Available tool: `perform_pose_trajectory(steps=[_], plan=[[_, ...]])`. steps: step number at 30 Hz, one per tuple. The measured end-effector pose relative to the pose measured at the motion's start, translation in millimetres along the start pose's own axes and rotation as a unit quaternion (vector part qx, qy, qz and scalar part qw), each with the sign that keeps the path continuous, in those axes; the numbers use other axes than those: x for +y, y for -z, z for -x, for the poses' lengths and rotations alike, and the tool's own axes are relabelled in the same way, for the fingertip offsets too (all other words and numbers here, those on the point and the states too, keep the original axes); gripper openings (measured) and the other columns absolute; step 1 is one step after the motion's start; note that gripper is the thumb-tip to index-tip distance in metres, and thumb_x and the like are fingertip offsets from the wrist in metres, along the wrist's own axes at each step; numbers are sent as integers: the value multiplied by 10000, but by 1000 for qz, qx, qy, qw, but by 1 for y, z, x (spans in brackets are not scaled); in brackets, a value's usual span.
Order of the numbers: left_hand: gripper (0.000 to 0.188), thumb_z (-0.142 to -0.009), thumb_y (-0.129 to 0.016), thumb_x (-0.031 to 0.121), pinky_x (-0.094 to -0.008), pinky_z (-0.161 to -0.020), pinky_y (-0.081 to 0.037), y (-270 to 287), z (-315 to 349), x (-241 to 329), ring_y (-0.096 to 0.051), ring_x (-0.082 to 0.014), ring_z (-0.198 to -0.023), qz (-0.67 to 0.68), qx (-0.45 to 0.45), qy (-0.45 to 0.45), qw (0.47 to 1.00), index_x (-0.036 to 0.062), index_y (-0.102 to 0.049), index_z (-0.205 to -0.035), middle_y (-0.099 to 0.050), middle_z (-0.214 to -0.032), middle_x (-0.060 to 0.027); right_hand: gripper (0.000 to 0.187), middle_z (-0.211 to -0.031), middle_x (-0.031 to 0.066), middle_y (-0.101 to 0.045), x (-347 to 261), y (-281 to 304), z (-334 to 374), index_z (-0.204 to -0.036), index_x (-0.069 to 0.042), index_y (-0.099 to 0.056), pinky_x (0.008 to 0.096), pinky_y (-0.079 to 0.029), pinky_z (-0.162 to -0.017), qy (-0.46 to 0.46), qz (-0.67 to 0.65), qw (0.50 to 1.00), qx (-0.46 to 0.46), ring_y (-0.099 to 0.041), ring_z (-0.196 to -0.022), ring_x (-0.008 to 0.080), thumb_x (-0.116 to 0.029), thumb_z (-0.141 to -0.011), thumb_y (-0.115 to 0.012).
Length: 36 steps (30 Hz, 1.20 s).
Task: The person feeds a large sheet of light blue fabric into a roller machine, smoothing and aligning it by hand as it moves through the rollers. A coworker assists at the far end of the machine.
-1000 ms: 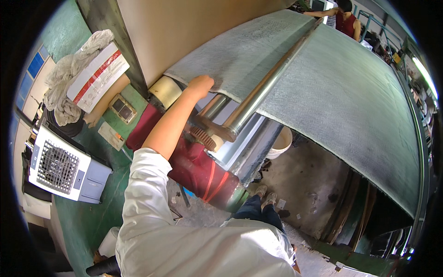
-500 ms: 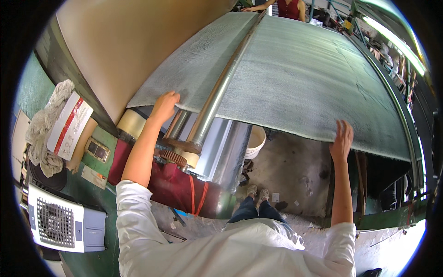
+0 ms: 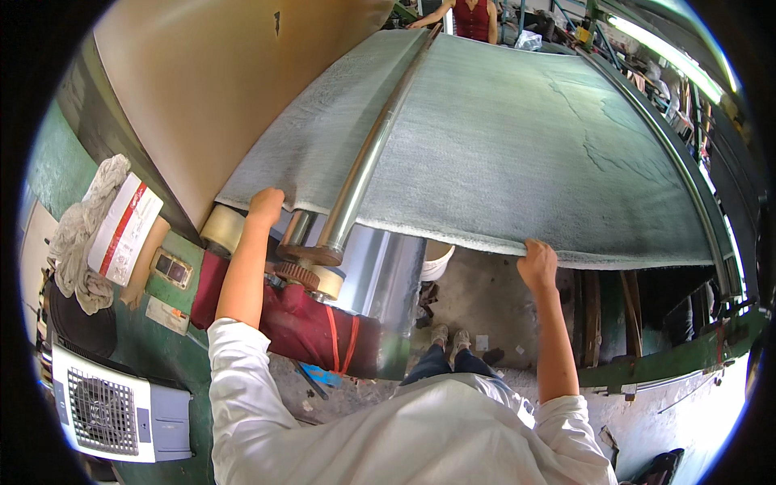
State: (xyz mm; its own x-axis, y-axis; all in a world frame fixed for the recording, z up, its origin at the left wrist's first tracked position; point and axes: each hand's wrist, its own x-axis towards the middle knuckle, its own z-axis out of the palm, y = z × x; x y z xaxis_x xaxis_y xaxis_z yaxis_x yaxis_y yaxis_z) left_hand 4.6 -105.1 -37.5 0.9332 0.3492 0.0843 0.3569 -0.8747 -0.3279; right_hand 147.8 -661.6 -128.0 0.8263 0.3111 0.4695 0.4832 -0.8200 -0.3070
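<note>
A wide sheet of grey-green fabric (image 3: 477, 145) is spread across the machine in front of me, with its pale fuzzy edge toward me. My left hand (image 3: 265, 205) is closed on that near edge, left of the long metal roller (image 3: 378, 153). Farther right along the same edge, my right hand (image 3: 539, 265) grips the fabric with fingers curled in. The roller lies over the cloth and runs away from me. Wrinkles cross the fabric's far right part. Under the near edge, a second shiny roller (image 3: 402, 271) shows beside a brown gear (image 3: 297, 275).
A person in a red top (image 3: 473, 20) stands at the far end, one arm over the fabric. To the left are a large tan panel (image 3: 234, 73), a white and red box (image 3: 125, 230) and a grey-white fan unit (image 3: 113, 408). A white bucket (image 3: 436, 263) stands below.
My right hand has moved left and closed on the fabric's edge, where its fingers were stretched out before. My left hand has shifted slightly left and down, still on the edge. The view has shifted.
</note>
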Motion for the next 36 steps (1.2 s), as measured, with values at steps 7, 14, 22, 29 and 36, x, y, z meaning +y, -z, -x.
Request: perform_pose_trajectory(steps=[7, 14, 22, 29, 36], plan=[[328, -700, -573, -77, -411, -835, -476, -7, 5, 0, -550, -361, -1014, 24, 84, 62, 994, 1, -552, -1018, -549, -1113, -198, 89, -791, 193, -610, -18, -11, 3, -702, -3, -552, 473, -462, -687, 18, -28, 999, -5, -584, -781, 387, -18, -615, -546], [220, -693, -554, -105, -443, -830, -475, 16, 4, 16, -562, -385, -971, 87, 73, -39, 993, -14, -572, -892, -587, -1021, -213, 124, -800, 189, -611, -38, -12, -5, -740, 0, -568, 466, -467, -688, 35, -37, 999, -3, -588, -787, 381, -29, -620, -564], [172, -714, -572, -49, -426, -813, -489, 6, 2, 6, -584, -351, -981, 29, 5, -12, 1000, 22, -627, -861, -617, -960, -199, 147, -805, 186, -613, -61, -19, -16, -768, 8, -580, 455, -473, -694, 63, -52, 997, 4, -589, -783, 377, -14, -624, -562], [177, -761, -559, 14, -416, -823, -493, 4, -3, 1, -585, -319, -1005, -15, -17, 111, 994, 14, -627, -925, -599, -1051, -200, 147, -822, 210, -606, -83, -29, -19, -763, 18, -552, 472, -464, -713, 54, -68, 996, -35, -579, -813, 400, 5, -621, -520], [202, -729, -573, -38, -414, -854, -479, 16, 0, 21, -565, -334, -1021, 64, 145, 28, 987, -3, -614, -924, -589, -1067, -191, 137, -803, 210, -606, -104, -38, -25, -756, 16, -550, 479, -465, -693, 66, -71, 994, -46, -581, -788, 406, 3, -623, -522]])
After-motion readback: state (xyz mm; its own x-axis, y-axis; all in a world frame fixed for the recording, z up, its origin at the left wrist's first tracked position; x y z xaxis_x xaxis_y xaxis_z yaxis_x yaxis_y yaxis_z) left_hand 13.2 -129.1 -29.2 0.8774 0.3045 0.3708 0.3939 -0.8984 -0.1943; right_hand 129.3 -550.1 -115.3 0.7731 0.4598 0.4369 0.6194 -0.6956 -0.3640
